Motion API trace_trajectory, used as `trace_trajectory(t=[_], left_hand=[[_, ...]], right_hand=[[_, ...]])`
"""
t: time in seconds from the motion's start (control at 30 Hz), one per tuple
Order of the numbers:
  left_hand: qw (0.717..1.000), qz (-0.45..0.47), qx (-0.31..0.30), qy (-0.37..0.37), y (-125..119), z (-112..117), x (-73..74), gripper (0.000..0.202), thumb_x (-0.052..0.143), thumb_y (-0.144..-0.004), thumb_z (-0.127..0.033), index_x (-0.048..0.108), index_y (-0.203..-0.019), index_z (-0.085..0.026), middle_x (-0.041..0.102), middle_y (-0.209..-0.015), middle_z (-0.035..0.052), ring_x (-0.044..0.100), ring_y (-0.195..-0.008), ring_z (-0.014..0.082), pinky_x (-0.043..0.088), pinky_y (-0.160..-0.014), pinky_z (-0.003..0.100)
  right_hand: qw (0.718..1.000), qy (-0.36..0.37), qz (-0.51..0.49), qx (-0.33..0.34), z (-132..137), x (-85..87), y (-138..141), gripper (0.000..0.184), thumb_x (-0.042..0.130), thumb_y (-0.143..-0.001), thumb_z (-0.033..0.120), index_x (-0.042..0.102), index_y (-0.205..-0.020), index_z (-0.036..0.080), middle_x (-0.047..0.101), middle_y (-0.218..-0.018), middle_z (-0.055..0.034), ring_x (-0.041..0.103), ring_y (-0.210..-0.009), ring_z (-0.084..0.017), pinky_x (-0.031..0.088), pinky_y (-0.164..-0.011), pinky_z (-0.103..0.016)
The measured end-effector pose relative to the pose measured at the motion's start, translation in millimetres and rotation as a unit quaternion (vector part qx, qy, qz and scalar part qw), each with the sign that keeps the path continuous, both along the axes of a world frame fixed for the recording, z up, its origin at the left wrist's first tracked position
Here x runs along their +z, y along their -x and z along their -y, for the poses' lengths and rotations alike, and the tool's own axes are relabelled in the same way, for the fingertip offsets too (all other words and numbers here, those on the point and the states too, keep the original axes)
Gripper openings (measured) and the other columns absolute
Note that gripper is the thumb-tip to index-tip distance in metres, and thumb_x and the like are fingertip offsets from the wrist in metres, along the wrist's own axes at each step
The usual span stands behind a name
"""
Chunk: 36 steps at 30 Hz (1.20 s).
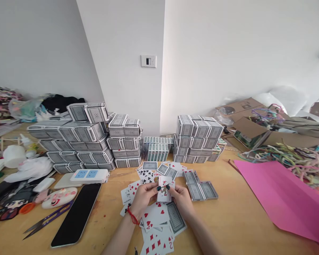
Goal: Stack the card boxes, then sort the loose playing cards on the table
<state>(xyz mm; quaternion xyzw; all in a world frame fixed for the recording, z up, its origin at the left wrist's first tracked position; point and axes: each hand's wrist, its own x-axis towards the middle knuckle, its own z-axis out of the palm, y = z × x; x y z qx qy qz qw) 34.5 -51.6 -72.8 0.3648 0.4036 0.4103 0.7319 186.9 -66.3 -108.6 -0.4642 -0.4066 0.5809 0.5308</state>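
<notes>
Between my two hands is a joker playing card (164, 191), face up, with a red and green figure on it. My left hand (145, 194) grips its left side, thumb on the face. On the right edge my right hand (181, 198) pinches it the same way. Whether more cards lie behind the joker is hidden. Below my hands are loose heart and diamond cards (155, 216) and a face-down card (176, 217). More scattered cards (146, 175) lie beyond my hands. An opened card box (195, 186) with a grey patterned back rests to the right.
Stacks of boxed card decks (82, 141) stand at back left, with another stack (194, 138) at back right. A black phone (77, 214), purple-handled scissors (49, 219) and a power strip (89, 176) lie left. Pink paper (284, 198) covers the right side near tangled yarn (289, 159).
</notes>
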Motion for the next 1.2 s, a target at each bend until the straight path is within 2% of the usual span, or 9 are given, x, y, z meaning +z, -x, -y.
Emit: trace_trajectory(t=[0.2, 0.4, 0.57, 0.83, 0.97, 1.07, 1.2], left_hand=[[0.998, -0.024, 0.050, 0.022, -4.7, -0.2, -2.4, 0.035, 0.076, -0.054, -0.024, 0.070, -0.086, -0.011, 0.070, -0.072, 0.0094, 0.063, -0.064, 0.0194, 0.049, -0.063, 0.029], [0.997, -0.033, 0.069, 0.027, -5.8, -0.5, -2.2, 0.025, 0.076, -0.052, -0.020, 0.070, -0.075, -0.011, 0.069, -0.067, 0.0081, 0.062, -0.059, 0.0177, 0.048, -0.059, 0.028], [0.996, -0.046, 0.074, 0.022, -6.3, -0.8, -1.4, 0.018, 0.076, -0.051, -0.019, 0.067, -0.065, -0.011, 0.067, -0.062, 0.0056, 0.059, -0.054, 0.0147, 0.047, -0.054, 0.025], [0.992, -0.051, 0.111, 0.042, -7.1, -2.0, -5.3, 0.017, 0.074, -0.048, -0.013, 0.063, -0.061, -0.013, 0.063, -0.055, 0.0013, 0.056, -0.047, 0.0121, 0.044, -0.052, 0.024], [0.991, -0.001, 0.119, 0.058, -8.0, -2.4, -5.4, 0.016, 0.072, -0.051, -0.013, 0.064, -0.065, -0.013, 0.065, -0.058, 0.0024, 0.058, -0.052, 0.0135, 0.045, -0.055, 0.025], [0.989, 0.067, 0.121, 0.050, -8.6, -3.7, -5.0, 0.012, 0.070, -0.054, -0.013, 0.063, -0.064, -0.012, 0.066, -0.061, 0.0031, 0.059, -0.057, 0.0141, 0.045, -0.060, 0.025], [0.985, 0.106, 0.132, 0.044, -11.4, -3.4, -5.7, 0.011, 0.069, -0.053, -0.011, 0.060, -0.060, -0.013, 0.064, -0.061, 0.0007, 0.057, -0.056, 0.0112, 0.043, -0.057, 0.022]], right_hand=[[1.000, 0.012, -0.009, 0.000, 0.7, 2.5, -0.2, 0.042, 0.064, -0.060, 0.055, 0.067, -0.068, 0.013, 0.060, -0.051, -0.0026, 0.054, -0.051, -0.018, 0.038, -0.048, -0.027], [0.995, 0.016, -0.092, 0.036, 3.4, 13.2, 0.2, 0.036, 0.069, -0.059, 0.047, 0.068, -0.074, 0.014, 0.064, -0.058, -0.0040, 0.057, -0.054, -0.019, 0.043, -0.053, -0.030], [0.995, 0.029, -0.094, 0.035, 2.3, 11.6, 0.2, 0.037, 0.072, -0.056, 0.046, 0.069, -0.073, 0.013, 0.065, -0.056, -0.0038, 0.058, -0.052, -0.019, 0.044, -0.055, -0.032], [0.995, 0.015, -0.095, 0.029, 2.0, 11.1, 2.2, 0.030, 0.070, -0.061, 0.041, 0.069, -0.073, 0.013, 0.064, -0.057, -0.0028, 0.056, -0.052, -0.017, 0.043, -0.056, -0.030], [0.996, 0.005, -0.087, 0.008, 0.6, 10.0, 3.9, 0.028, 0.069, -0.063, 0.039, 0.068, -0.073, 0.013, 0.063, -0.059, -0.0017, 0.054, -0.054, -0.014, 0.043, -0.057, -0.027], [0.997, -0.017, -0.069, 0.020, 2.2, 13.8, 6.1, 0.029, 0.069, -0.063, 0.040, 0.066, -0.076, 0.014, 0.064, -0.066, -0.0025, 0.055, -0.058, -0.015, 0.044, -0.060, -0.028], [0.998, -0.029, 0.031, 0.048, 7.6, 17.8, 10.3, 0.032, 0.069, -0.061, 0.043, 0.065, -0.071, 0.013, 0.065, -0.064, -0.0026, 0.056, -0.057, -0.016, 0.044, -0.056, -0.026]])
